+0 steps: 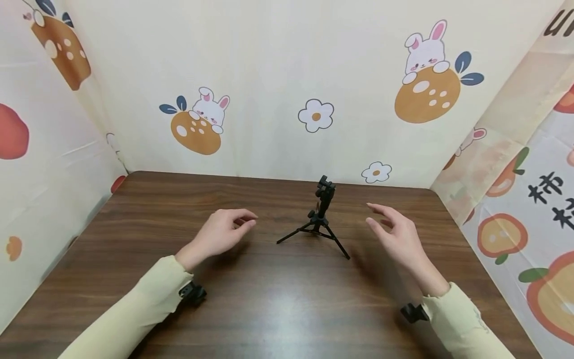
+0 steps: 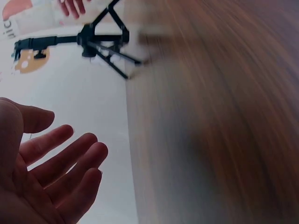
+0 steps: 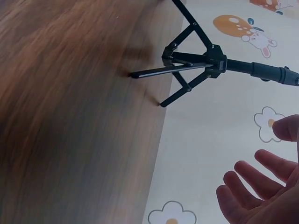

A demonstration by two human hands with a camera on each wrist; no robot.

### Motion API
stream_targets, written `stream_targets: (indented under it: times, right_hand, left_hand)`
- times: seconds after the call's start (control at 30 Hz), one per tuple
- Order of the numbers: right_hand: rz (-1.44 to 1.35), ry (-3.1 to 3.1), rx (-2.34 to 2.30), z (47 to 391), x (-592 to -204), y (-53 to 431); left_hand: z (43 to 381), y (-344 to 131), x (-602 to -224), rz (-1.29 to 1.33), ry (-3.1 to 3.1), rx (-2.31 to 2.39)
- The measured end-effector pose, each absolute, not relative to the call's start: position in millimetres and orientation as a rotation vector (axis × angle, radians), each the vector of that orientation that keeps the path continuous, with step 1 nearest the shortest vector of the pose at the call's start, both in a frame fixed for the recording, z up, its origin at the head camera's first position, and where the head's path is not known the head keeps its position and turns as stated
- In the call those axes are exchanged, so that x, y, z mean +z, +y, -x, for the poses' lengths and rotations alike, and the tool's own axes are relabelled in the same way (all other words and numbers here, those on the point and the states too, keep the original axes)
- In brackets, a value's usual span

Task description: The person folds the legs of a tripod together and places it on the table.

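A small black tripod [image 1: 319, 214] stands upright on the wooden table with its three legs spread and a clamp-like head on top. To its left, my left hand [image 1: 222, 230] hovers over the table with loosely bent fingers, holding nothing. My right hand [image 1: 396, 237] is held on the other side, thumb and fingers apart around bare air. In the left wrist view the tripod [image 2: 86, 41] appears sideways beyond the relaxed fingers [image 2: 70, 172]. The right wrist view shows the tripod's legs and column [image 3: 215, 61] beyond my right fingertips [image 3: 238, 186].
The brown wooden table [image 1: 269, 299] ends at a back cloth [image 1: 264, 65] printed with rabbits, oranges and flowers. Fruit-printed cloths also hang on the left [image 1: 54, 164] and right [image 1: 506, 184]. A black wrist device [image 1: 193, 293] sits at the left cuff, another [image 1: 413, 313] at the right.
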State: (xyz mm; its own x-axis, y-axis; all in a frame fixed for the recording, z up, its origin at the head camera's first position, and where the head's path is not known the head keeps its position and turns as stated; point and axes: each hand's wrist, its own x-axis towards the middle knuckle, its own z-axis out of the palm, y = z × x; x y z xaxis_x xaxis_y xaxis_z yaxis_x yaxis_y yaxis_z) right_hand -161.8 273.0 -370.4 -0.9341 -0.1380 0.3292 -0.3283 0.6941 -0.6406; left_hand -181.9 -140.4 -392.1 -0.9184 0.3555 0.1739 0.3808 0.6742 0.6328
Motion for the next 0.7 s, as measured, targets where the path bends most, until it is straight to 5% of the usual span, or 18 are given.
stream_targets:
  times: [0.7]
  right_hand:
    - [-0.455,-2.578,1.242,174,-358,243]
  left_hand:
    - [206,-47,-413,0.752,-2.787,-1.462]
